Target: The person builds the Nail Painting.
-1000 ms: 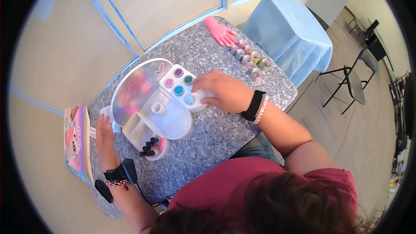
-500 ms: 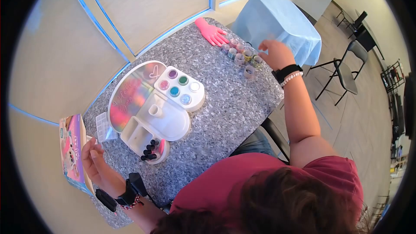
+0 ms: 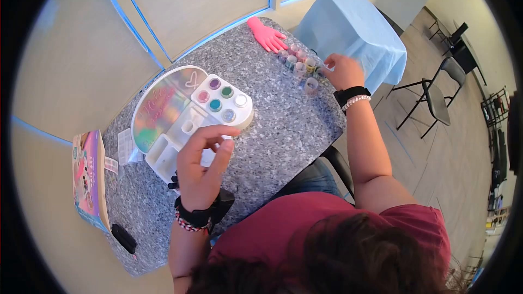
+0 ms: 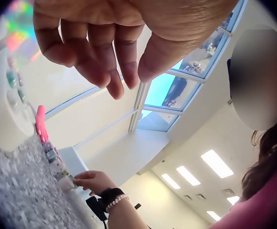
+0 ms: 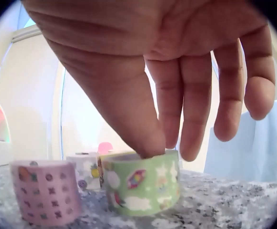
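At the right end of the table my right hand (image 3: 344,72) reaches into a cluster of small patterned rolls. Its thumb dips inside the rim of a green patterned roll (image 5: 143,191) and the forefinger comes down behind, pinching the wall. A pink roll (image 5: 48,195) stands beside it, and a white roll (image 5: 83,169) shows behind. My left hand (image 3: 202,171) hovers over the near part of a white vanity-shaped tray (image 3: 160,152), fingers loosely curled around nothing. It hides part of that tray and most of the black-capped bottles (image 3: 173,183). Pots of coloured glitter (image 3: 216,105) sit in the tray's right section.
A pink model hand (image 3: 266,35) lies behind the rolls. To the left are a clear plastic case (image 3: 126,147), an upright purple box (image 3: 87,177) and a black pouch (image 3: 124,238). A blue-covered table (image 3: 348,32) and a folding chair (image 3: 444,95) stand beyond the right edge.
My right hand has left the glitter pots and gone right to the rolls, now pinching one. My left hand has moved from near the box to over the white tray.
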Tool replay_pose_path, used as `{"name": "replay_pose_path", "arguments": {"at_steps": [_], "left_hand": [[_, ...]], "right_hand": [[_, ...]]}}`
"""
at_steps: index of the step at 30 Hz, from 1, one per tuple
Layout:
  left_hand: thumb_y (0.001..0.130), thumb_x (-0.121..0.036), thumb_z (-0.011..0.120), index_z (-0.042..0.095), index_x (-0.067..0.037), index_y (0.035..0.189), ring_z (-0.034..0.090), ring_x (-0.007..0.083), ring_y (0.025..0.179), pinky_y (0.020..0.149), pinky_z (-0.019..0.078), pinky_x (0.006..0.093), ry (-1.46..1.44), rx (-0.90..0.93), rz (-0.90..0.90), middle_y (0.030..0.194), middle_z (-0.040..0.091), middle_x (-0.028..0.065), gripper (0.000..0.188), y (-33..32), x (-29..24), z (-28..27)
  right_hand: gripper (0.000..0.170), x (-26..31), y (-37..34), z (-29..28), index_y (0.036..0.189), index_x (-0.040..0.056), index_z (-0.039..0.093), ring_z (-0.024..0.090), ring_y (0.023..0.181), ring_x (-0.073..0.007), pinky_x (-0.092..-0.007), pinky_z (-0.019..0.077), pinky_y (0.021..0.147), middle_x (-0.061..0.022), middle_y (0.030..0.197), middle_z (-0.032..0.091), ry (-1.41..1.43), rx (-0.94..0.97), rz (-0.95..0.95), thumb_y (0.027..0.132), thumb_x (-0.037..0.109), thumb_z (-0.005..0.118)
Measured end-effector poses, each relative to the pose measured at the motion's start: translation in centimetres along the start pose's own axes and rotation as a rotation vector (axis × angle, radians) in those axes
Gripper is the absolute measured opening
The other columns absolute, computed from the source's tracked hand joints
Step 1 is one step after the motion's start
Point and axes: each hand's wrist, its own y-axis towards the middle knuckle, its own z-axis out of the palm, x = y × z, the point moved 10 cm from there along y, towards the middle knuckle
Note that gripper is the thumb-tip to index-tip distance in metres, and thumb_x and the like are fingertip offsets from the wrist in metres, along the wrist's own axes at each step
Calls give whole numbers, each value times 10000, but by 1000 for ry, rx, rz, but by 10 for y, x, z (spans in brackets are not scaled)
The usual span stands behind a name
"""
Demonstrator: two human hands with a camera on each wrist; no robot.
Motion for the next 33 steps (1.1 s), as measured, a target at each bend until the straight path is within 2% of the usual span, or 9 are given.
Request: {"name": "replay_pose_path", "arguments": {"at_steps": [6, 10, 15, 18, 20, 22, 25, 30, 33], "left_hand": [[1070, -110, 656, 655, -24, 1350, 684, 103, 1076, 941, 525, 279, -268, 172, -248, 1233, 767, 112, 293, -6, 36, 44], [1100, -138, 596, 586, 20, 1460, 684, 167, 1161, 948, 542, 318, -318, 208, -356, 1304, 731, 150, 393, -6, 56, 56], [1083, -118, 657, 529, 20, 1538, 655, 185, 1285, 1064, 533, 335, -401, 158, -435, 1369, 710, 169, 492, -13, 74, 57], [1083, -107, 657, 520, 23, 1545, 680, 182, 1249, 1039, 548, 317, -422, 128, -506, 1383, 703, 167, 500, -17, 81, 48], [1099, -134, 623, 510, 0, 1560, 676, 198, 1267, 1037, 559, 332, -403, 146, -497, 1408, 688, 167, 493, -18, 83, 45], [1115, -162, 589, 500, -23, 1574, 672, 214, 1284, 1035, 571, 348, -389, 163, -486, 1434, 673, 166, 488, -19, 84, 45], [1117, -170, 591, 500, -34, 1574, 683, 233, 1267, 1040, 576, 363, -455, 128, -501, 1419, 683, 173, 485, -20, 88, 42], [1128, -215, 580, 512, -42, 1561, 697, 275, 1255, 1035, 598, 400, -499, 48, -550, 1397, 690, 204, 471, -22, 97, 33], [1110, -176, 623, 540, -25, 1536, 705, 219, 1190, 997, 631, 391, -578, 17, -567, 1317, 706, 155, 460, -20, 98, 30]], "right_hand": [[130, 25, -9, -41, 998, 116, 770, 743, 966, -322, -484, 579, 806, -79, 957, 790, 165, -45, 39, 881, 171, 755], [111, 128, -62, -73, 938, 101, 739, 714, 975, -351, -458, 564, 868, -92, 982, 760, 513, -35, -386, 836, 111, 782], [139, 210, -133, -50, 968, 97, 734, 702, 991, -344, -448, 560, 873, -107, 1007, 751, 707, 175, -579, 863, 165, 795], [182, 204, -121, -60, 1036, 100, 748, 701, 1013, -349, -456, 555, 918, -120, 1034, 750, 783, 173, -645, 902, 214, 798], [226, 167, -85, -58, 1086, 91, 758, 692, 1048, -363, -464, 542, 966, -136, 1078, 751, 680, 188, -367, 923, 242, 799], [323, 119, -39, -59, 1182, 76, 738, 674, 1137, -389, -473, 531, 1011, -150, 1169, 747, 423, -40, -337, 896, 209, 810], [475, 58, 9, -26, 1295, 86, 688, 675, 1159, -388, -468, 531, 1029, -174, 1221, 728, 171, -34, -261, 853, 178, 834], [745, 22, 40, 46, 1464, 107, 547, 702, 1099, -306, -413, 581, 956, -149, 1306, 676, 427, 420, -110, 802, 140, 888], [732, 17, 44, 63, 1468, 116, 552, 704, 1067, -286, -412, 581, 933, -147, 1258, 693, 391, 433, -88, 812, 139, 876]]}}
